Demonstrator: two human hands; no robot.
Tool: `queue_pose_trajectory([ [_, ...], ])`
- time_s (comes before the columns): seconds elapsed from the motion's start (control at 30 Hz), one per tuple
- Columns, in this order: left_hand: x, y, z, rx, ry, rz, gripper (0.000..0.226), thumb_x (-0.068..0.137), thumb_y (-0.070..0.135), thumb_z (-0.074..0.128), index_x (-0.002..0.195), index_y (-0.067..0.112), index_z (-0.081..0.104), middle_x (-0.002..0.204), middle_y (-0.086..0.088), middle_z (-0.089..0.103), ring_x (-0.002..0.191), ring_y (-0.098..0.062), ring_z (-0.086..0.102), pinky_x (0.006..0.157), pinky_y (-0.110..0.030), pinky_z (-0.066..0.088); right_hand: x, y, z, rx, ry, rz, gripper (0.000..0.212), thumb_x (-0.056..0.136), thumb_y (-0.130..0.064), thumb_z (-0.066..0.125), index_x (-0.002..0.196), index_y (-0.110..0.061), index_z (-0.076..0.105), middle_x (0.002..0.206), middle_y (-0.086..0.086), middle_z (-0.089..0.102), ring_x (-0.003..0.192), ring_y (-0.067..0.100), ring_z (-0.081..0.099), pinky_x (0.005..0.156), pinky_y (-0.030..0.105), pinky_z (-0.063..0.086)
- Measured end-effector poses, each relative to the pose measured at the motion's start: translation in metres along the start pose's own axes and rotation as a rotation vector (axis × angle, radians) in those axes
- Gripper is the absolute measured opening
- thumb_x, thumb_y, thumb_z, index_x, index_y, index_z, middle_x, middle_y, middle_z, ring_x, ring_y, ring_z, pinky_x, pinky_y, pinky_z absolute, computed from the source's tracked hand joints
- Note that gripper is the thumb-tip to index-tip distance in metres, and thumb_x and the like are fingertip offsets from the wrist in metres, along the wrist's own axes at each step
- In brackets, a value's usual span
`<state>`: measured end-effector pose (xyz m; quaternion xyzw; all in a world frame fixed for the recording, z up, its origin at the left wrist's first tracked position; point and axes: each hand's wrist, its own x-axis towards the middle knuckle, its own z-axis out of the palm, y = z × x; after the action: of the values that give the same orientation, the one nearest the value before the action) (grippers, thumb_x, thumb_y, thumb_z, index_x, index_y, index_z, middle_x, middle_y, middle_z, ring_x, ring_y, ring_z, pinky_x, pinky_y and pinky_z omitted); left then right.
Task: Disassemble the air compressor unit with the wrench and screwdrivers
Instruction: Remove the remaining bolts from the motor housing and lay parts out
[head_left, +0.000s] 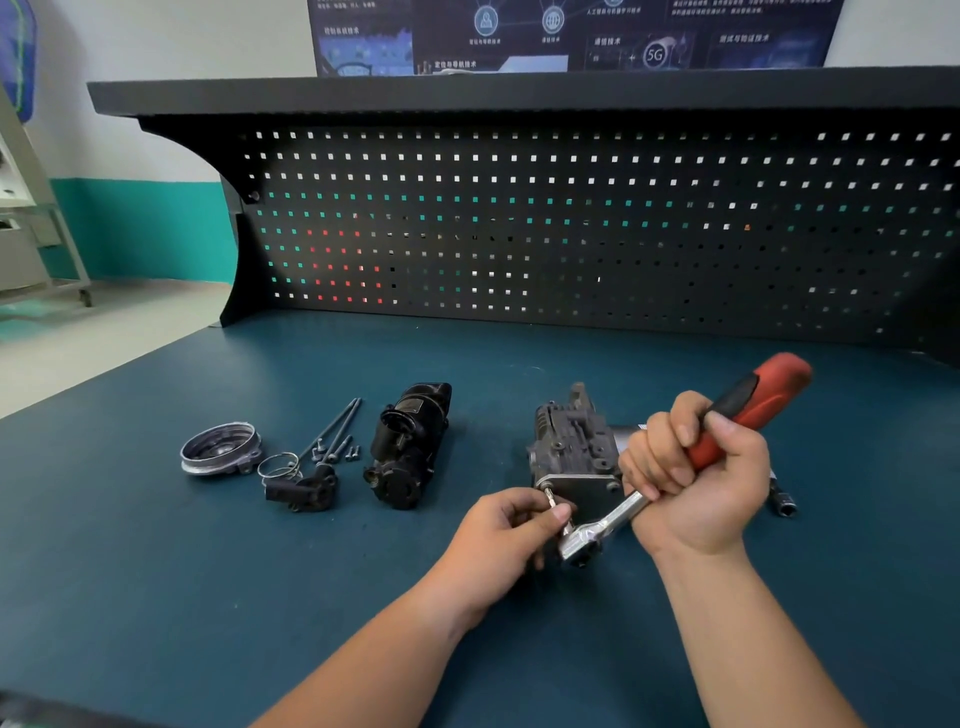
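The grey metal compressor body stands on the blue bench right of centre. My right hand grips the red and black handle of a ratchet wrench; its chrome head hangs just in front of the body. My left hand pinches the thin bit or extension that runs from the ratchet head to a bolt on the body's front plate. A black motor housing lies to the left, apart from the body.
Removed parts lie at the left: a round metal end cap, a wire clamp ring, a small black fitting, long bolts and short screws. A loose socket rests right of my right hand. A black pegboard backs the bench.
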<state>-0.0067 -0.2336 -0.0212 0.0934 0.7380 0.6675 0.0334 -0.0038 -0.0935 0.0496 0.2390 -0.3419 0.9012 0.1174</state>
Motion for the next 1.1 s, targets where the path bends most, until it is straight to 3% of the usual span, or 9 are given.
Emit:
queue_pose_trajectory([
  [0.2, 0.000, 0.002, -0.001, -0.071, -0.007, -0.029, 0.032, 0.092, 0.025, 0.057, 0.097, -0.006, 0.063, 0.049, 0.010, 0.044, 0.046, -0.006, 0.040, 0.044, -0.015, 0.030, 0.002, 0.002, -0.004, 0.047, 0.311, -0.011, 0.018, 0.061, -0.033, 0.048, 0.050, -0.022, 0.040, 0.037, -0.010, 0.024, 0.032, 0.006, 0.016, 0.031, 0.018, 0.019],
  [0.33, 0.000, 0.002, 0.000, -0.062, -0.020, -0.033, 0.037, 0.092, 0.028, 0.057, 0.100, -0.007, 0.061, 0.048, 0.013, 0.048, 0.047, -0.005, 0.044, 0.045, -0.015, 0.032, 0.005, 0.001, -0.010, 0.120, 0.425, 0.027, 0.016, 0.060, -0.032, 0.046, 0.053, -0.021, 0.038, 0.037, -0.010, 0.022, 0.032, 0.006, 0.017, 0.031, 0.018, 0.018],
  [0.43, 0.000, 0.002, 0.000, -0.064, -0.038, -0.045, 0.032, 0.093, 0.026, 0.057, 0.101, -0.004, 0.063, 0.049, 0.013, 0.053, 0.047, -0.004, 0.049, 0.044, -0.016, 0.033, 0.005, 0.000, -0.011, 0.119, 0.367, 0.017, 0.018, 0.060, -0.032, 0.048, 0.054, -0.020, 0.036, 0.037, -0.010, 0.023, 0.031, 0.006, 0.017, 0.031, 0.018, 0.020],
  [0.6, -0.001, 0.005, -0.001, -0.111, -0.075, -0.105, 0.028, 0.092, 0.023, 0.057, 0.100, -0.002, 0.066, 0.057, 0.008, 0.061, 0.046, -0.005, 0.054, 0.042, -0.015, 0.032, 0.001, -0.001, -0.004, 0.105, 0.117, -0.012, 0.039, 0.043, -0.039, 0.075, 0.051, -0.021, 0.042, 0.036, -0.011, 0.028, 0.036, 0.009, 0.010, 0.032, 0.016, 0.021],
  [0.7, -0.001, 0.006, -0.002, -0.135, -0.093, -0.112, 0.020, 0.093, 0.022, 0.055, 0.091, 0.011, 0.071, 0.059, 0.007, 0.062, 0.046, -0.004, 0.051, 0.041, -0.015, 0.032, -0.001, 0.001, 0.000, 0.079, 0.017, -0.029, 0.042, 0.044, -0.041, 0.080, 0.051, -0.020, 0.044, 0.038, -0.008, 0.020, 0.035, 0.009, 0.011, 0.033, 0.014, 0.019],
  [0.83, -0.003, 0.005, -0.001, -0.163, -0.087, -0.081, 0.026, 0.095, 0.018, 0.052, 0.081, 0.019, 0.074, 0.048, 0.010, 0.052, 0.044, -0.003, 0.040, 0.043, -0.014, 0.030, -0.009, 0.008, 0.007, 0.003, -0.091, -0.095, 0.035, 0.053, -0.040, 0.078, 0.053, -0.021, 0.049, 0.040, -0.004, 0.018, 0.034, 0.010, 0.014, 0.036, 0.012, 0.021],
  [0.93, -0.001, 0.004, -0.002, -0.179, -0.087, -0.083, 0.029, 0.096, 0.017, 0.050, 0.081, 0.018, 0.075, 0.046, 0.012, 0.039, 0.044, -0.004, 0.034, 0.044, -0.015, 0.029, -0.015, 0.014, 0.011, -0.076, -0.106, -0.151, 0.013, 0.060, -0.022, 0.062, 0.052, -0.021, 0.051, 0.039, -0.001, 0.019, 0.032, 0.006, 0.020, 0.038, 0.011, 0.021],
  [1.0, -0.001, 0.004, -0.003, -0.167, -0.095, -0.090, 0.029, 0.097, 0.020, 0.049, 0.084, 0.019, 0.075, 0.053, 0.004, 0.041, 0.046, -0.005, 0.036, 0.045, -0.016, 0.030, -0.019, 0.017, 0.015, -0.136, -0.063, -0.202, 0.012, 0.063, -0.022, 0.049, 0.051, -0.023, 0.050, 0.038, -0.001, 0.021, 0.032, 0.002, 0.026, 0.040, 0.010, 0.022],
  [1.1, -0.001, 0.005, -0.004, -0.157, -0.103, -0.117, 0.031, 0.096, 0.025, 0.048, 0.081, 0.025, 0.075, 0.077, -0.013, 0.047, 0.055, -0.011, 0.042, 0.046, -0.017, 0.032, -0.023, 0.023, 0.019, -0.179, 0.034, -0.260, 0.012, 0.062, -0.023, 0.048, 0.051, -0.024, 0.047, 0.037, -0.009, 0.028, 0.031, 0.002, 0.028, 0.040, 0.010, 0.024],
])
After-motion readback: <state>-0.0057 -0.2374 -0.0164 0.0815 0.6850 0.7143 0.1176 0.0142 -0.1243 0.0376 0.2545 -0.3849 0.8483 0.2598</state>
